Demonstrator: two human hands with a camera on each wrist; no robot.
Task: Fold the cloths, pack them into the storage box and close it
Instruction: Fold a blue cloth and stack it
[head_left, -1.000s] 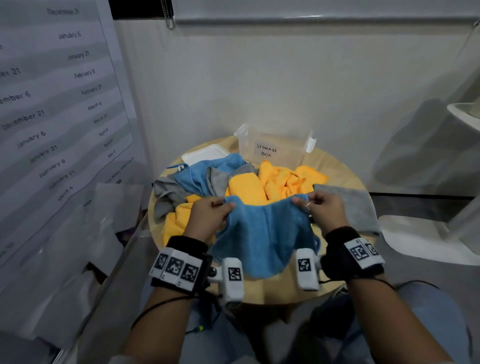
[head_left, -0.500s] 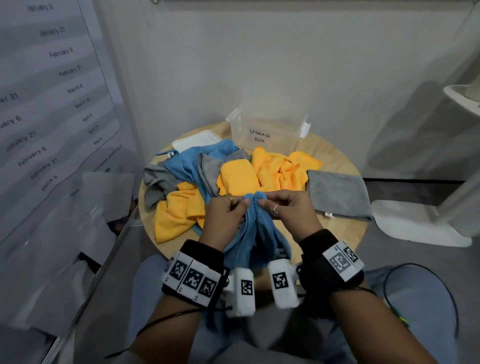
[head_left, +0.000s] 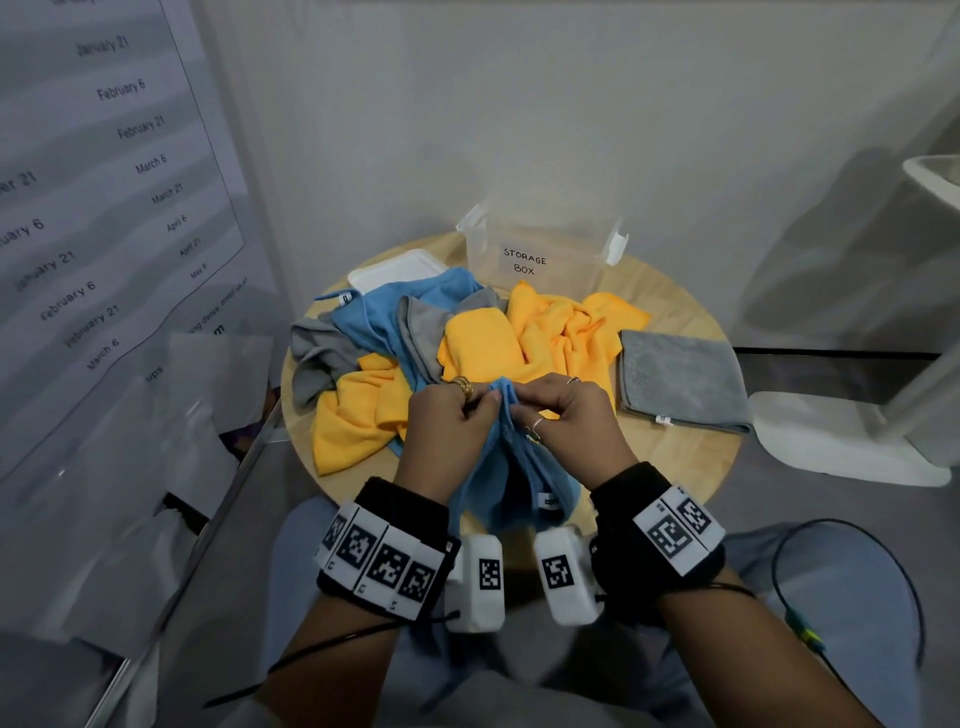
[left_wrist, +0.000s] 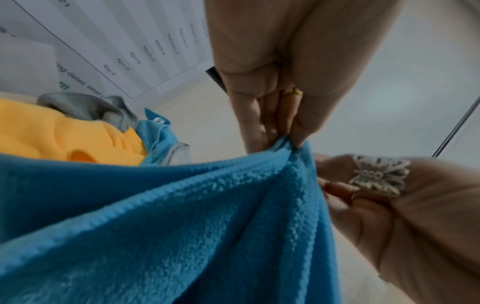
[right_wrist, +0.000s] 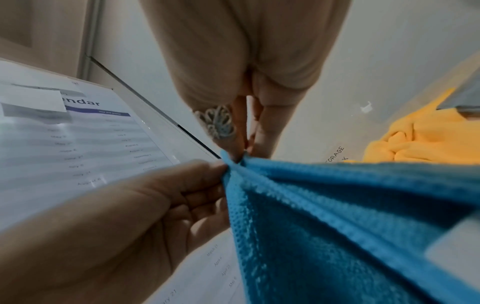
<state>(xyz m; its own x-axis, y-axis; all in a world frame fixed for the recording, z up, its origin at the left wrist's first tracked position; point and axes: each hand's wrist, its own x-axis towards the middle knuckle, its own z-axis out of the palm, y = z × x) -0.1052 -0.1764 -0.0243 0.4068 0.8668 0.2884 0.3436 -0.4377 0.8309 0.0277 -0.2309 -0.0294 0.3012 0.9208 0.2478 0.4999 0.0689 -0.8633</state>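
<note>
Evidently to make a first fold, the left hand (head_left: 451, 415) and right hand (head_left: 563, 413) pinch the blue cloth's (head_left: 511, 467) top corners together above the table's (head_left: 670, 452) near edge, letting it hang doubled.

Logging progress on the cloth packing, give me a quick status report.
Left hand and right hand pinch the blue microfibre cloth corners together, cloth hanging. Clear plastic storage box open. One grey cloth folded; loose pile fronts the box.

Blue cloth (head_left: 511, 467) doubled, hanging; storage box (head_left: 540, 260) open.
</note>
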